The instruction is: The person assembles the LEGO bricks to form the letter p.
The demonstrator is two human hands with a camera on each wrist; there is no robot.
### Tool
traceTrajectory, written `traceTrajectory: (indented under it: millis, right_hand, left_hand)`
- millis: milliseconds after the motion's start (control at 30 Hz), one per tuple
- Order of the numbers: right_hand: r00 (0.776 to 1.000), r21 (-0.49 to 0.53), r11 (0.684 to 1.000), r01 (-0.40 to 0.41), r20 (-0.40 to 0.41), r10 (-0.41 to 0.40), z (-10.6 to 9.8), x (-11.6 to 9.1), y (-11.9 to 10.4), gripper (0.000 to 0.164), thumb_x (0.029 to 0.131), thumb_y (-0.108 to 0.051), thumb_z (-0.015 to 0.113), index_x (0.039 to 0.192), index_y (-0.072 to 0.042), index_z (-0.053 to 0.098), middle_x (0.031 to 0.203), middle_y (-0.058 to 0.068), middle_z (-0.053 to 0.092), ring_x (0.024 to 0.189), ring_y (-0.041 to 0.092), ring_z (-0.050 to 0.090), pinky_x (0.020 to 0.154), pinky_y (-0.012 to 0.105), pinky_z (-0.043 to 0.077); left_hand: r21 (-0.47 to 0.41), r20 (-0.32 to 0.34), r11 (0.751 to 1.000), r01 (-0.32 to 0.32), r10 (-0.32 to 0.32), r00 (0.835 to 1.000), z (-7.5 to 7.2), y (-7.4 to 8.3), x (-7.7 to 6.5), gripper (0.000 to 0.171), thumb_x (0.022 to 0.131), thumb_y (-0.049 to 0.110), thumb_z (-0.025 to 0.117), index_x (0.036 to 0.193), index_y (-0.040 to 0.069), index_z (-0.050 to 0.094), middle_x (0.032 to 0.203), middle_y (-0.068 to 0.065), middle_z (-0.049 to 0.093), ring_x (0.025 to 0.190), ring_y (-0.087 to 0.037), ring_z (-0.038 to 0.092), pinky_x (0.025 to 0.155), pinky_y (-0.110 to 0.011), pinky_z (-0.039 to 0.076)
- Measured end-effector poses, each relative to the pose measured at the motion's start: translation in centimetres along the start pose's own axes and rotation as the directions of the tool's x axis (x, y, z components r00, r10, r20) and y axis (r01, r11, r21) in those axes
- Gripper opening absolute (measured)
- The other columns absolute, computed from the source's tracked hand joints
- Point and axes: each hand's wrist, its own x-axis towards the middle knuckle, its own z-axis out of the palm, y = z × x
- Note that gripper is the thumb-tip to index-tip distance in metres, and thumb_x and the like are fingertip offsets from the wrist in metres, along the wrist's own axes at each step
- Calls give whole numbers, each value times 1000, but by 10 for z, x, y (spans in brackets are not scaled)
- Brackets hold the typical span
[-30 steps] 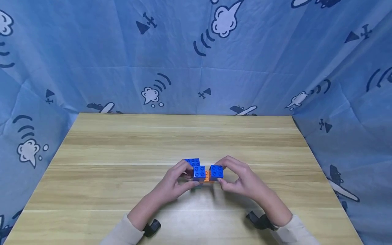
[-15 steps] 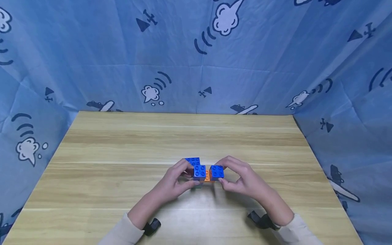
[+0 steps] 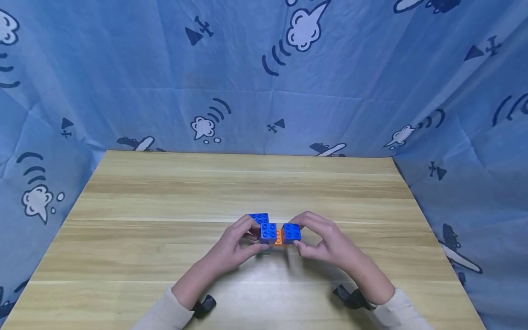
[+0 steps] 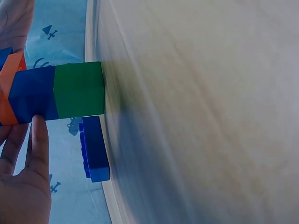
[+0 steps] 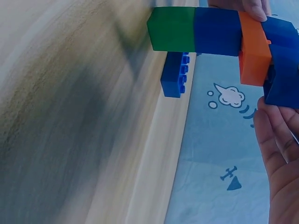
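A column of toy building bricks stands upright on the table: a green brick (image 4: 79, 90) lowest, a blue brick (image 4: 33, 95) over it, then a wider orange brick (image 5: 254, 65). On the orange brick's left end sits a blue four-stud brick (image 3: 268, 231). My left hand (image 3: 235, 245) grips the column between thumb and fingers. At the orange brick's right end, my right hand (image 3: 330, 240) pinches another blue four-stud brick (image 3: 291, 232), slightly tilted against the orange one in the right wrist view. Orange studs show between the two upper blue bricks.
A longer blue brick (image 4: 96, 149) lies studs up on the wooden table (image 3: 165, 192), just behind the column and partly hidden by my left hand in the head view. Blue patterned cloth (image 3: 231, 55) hangs behind the table and along its sides.
Both hands keep their hold on the bricks and stay in nearly the same place. Only slight shifts of the head view show.
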Motion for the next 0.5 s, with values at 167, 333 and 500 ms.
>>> traceTrajectory:
  millis: [167, 333, 500]
  right_hand:
    - [1000, 26, 1000, -12, -3, 12, 1, -1, 0, 40, 82, -5, 80, 118, -18, 71, 112, -5, 75, 97, 8, 67, 83, 35, 67]
    - [999, 48, 998, -31, -9, 31, 2, -2, 0, 40, 83, -3, 81, 120, -17, 71, 113, -1, 75, 98, 9, 68, 85, 33, 67]
    - [999, 89, 995, -34, -10, 35, 2, -1, -1, 41, 84, -1, 81, 121, -15, 70, 113, 0, 74, 99, 9, 69, 86, 35, 67]
  left_hand:
    - [3, -3, 1000, 7, -7, 1000, 1, -1, -1, 22, 95, 17, 78, 109, 9, 62, 108, -4, 65, 102, -16, 69, 92, -28, 65]
    - [2, -7, 1000, 11, -11, 1000, 1, -2, -1, 22, 94, 16, 78, 109, 9, 62, 108, -4, 64, 102, -16, 69, 92, -29, 66]
    - [-3, -5, 1000, 16, -16, 1000, 1, -1, -2, 22, 95, 17, 78, 109, 10, 62, 108, -4, 64, 103, -15, 69, 92, -29, 66]
